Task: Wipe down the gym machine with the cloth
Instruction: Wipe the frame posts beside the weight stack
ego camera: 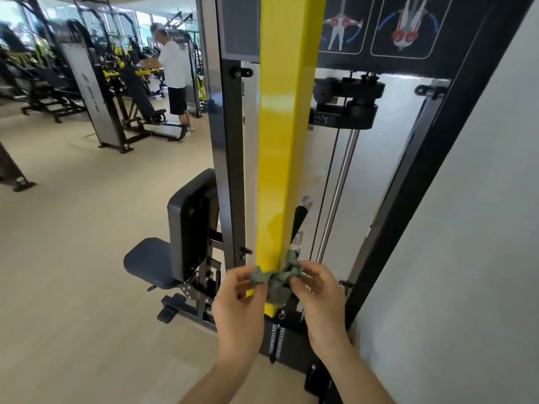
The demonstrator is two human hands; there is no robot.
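Grey-green crumpled cloth (277, 279): held against the front of the glossy yellow square steel post (287, 141), near its lower end. It is bunched, with its long axis running left to right, and one flap hangs down.
Left hand (239, 298): curled, with the cloth's left end pinched between thumb and fingertips, just left of the post.
Right hand (318, 295): curled, with the cloth's right end gripped by thumb and fingers, just right of the post.
Yellow post: upright, long axis vertical, set in the black-framed gym machine (230, 141).
Machine parts: a black padded seat (148, 262) and an upright black back pad (189, 223) are seen on the left, a chrome guide rod (339, 182) on the right.
Background: a person in a white shirt (173, 68) is seen well apart, among other machines.
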